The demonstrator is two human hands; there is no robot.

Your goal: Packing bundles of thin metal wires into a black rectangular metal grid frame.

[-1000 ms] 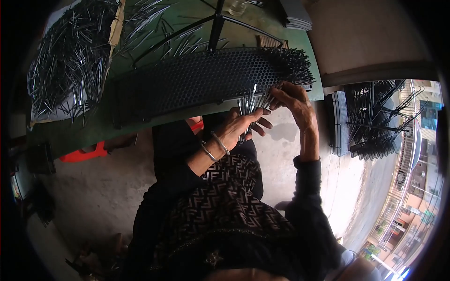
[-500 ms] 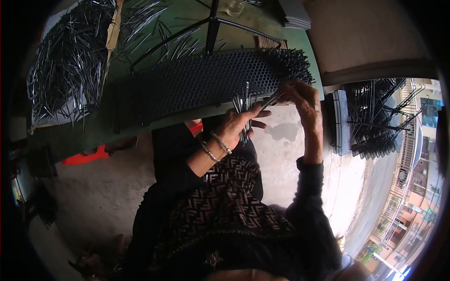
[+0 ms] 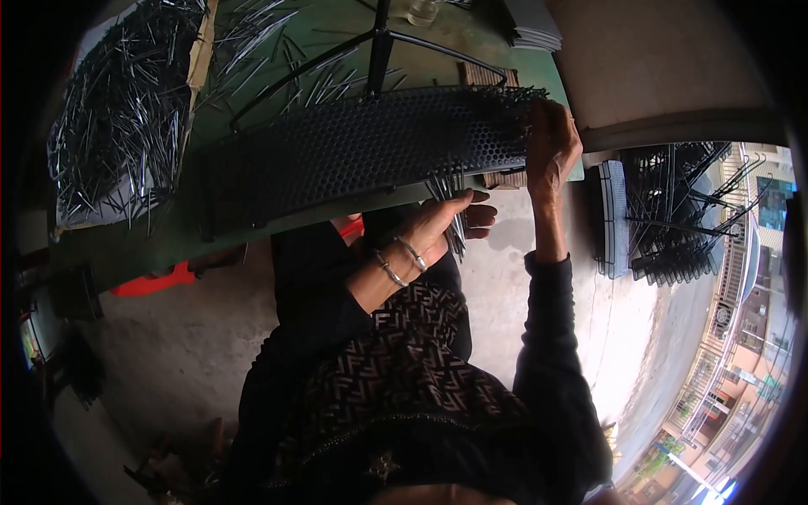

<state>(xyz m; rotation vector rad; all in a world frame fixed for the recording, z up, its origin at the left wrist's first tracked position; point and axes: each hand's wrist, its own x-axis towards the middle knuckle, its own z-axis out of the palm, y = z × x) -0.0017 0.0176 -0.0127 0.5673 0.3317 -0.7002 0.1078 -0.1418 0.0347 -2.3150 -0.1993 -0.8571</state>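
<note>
A long black perforated rack (image 3: 337,151), full of small round holes, lies along the front of a green table. Short dark rods (image 3: 515,94) cluster at its right end, partly behind my right hand. My left hand (image 3: 438,225), a bracelet pair at the wrist, grips a bundle of thin shiny rods (image 3: 455,215) just below the rack's front edge. At the rack's right end is my right hand (image 3: 552,141), its fingers curled together against the rods; whatever is between its fingertips is hidden.
An open carton (image 3: 199,46) heaped with thin rods (image 3: 126,109) sits at the table's left. Loose rods (image 3: 244,50) lie scattered behind the rack. A black metal frame (image 3: 380,63) rises over the rack. Further racks (image 3: 673,215) stand at the right; a glass (image 3: 422,12) is at the back.
My right hand has moved from near the left hand's bundle up and right to the rack's right end. The left hand has shifted slightly right, and its bundle tilts differently.
</note>
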